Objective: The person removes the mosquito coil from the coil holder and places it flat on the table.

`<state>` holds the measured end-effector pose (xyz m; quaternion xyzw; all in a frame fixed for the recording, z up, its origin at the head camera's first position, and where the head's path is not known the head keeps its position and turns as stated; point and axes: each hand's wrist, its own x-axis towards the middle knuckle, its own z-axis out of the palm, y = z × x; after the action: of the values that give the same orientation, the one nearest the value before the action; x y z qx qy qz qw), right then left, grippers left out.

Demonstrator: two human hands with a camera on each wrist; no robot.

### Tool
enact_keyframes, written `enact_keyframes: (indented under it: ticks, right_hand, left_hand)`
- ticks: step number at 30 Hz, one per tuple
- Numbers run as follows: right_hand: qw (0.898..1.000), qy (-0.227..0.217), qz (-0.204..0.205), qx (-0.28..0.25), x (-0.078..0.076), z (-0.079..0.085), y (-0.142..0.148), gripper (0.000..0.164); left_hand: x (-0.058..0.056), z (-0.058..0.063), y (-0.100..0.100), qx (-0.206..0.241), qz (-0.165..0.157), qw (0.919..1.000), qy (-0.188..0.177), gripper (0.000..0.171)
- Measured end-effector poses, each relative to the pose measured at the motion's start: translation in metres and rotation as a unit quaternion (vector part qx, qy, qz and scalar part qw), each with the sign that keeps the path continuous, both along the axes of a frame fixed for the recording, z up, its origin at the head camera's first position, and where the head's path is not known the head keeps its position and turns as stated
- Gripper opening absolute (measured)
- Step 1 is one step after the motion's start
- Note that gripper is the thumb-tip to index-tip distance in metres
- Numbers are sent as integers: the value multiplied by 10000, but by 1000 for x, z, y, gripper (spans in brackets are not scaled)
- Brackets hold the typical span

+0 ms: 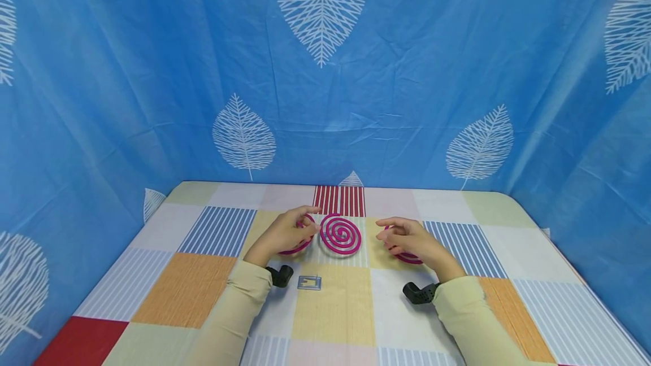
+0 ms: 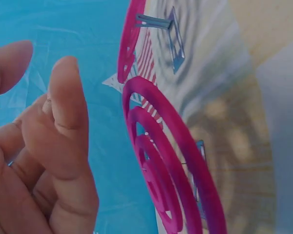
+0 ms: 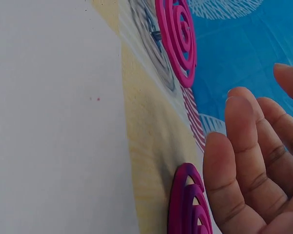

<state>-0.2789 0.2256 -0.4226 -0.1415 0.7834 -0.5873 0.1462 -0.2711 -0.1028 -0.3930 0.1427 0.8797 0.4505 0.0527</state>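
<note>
Three pink coils [image 1: 342, 234] in a row toward back edge of table [image 1: 335, 315]; likely light, brittle, best lifted by opposite sides. Left hand [image 1: 289, 231], right hand [image 1: 414, 240]: fingers loosely bent, pinching nothing

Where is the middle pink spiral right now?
In the head view, the spiral is below centre, between the left hand and right hand, nearer the left.

At mid-frame in the head view, we see magenta spirals [image 1: 342, 234] over a patchwork cloth [image 1: 333, 318] of orange, yellow, red and blue-striped squares. Above, we have a blue curtain [image 1: 396, 83] printed with white leaves [image 1: 322, 10]; lower down, cream sleeves [image 1: 231, 309] and black wrist devices [image 1: 419, 294].
</note>
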Motion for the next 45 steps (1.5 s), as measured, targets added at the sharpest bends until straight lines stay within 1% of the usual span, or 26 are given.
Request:
enact_keyframes:
  ticks: [5,8,13,20,23,27,29,38,42,45]
  right_hand:
    - [10000,-83,-28,3,-3,-2,-5,51]
    - [9999,-149,-56,-25,-4,-3,-7,50]
    - [9994,-296,-128,-106,-4,-4,-12,49]
    - [9986,-445,-214,-184,-7,-4,-21,50]
    - [9982,-488,-299,-155,-8,-4,-26,50]
    - [9984,-476,-277,-130,-9,-4,-30,49]
    - [9985,-469,-250,-130,-9,-3,-32,49]
    - [9968,-728,-303,-159,-8,-6,-38,50]
    - [9962,-802,-310,-143,-7,-7,-40,50]
    - [9957,-858,-339,-113,-7,-8,-42,50]
  left_hand:
    - [-1,-3,0,-280,111,9995,-12,50]
    - [-1,-4,0,-348,136,9993,-10,51]
    - [-2,-7,0,-311,99,9995,-48,55]
    - [-3,-9,0,-197,-68,9997,-93,56]
    - [-3,-10,1,-133,-113,9997,-195,55]
    - [-2,-12,4,-74,-114,9992,-367,57]
    - [-2,-13,5,-91,-111,9991,-393,58]
    - [-2,-14,10,-312,-129,9991,-275,59]
    - [-1,-14,11,-384,-80,9990,-209,57]
    - [0,-14,12,-470,22,9987,-195,54]
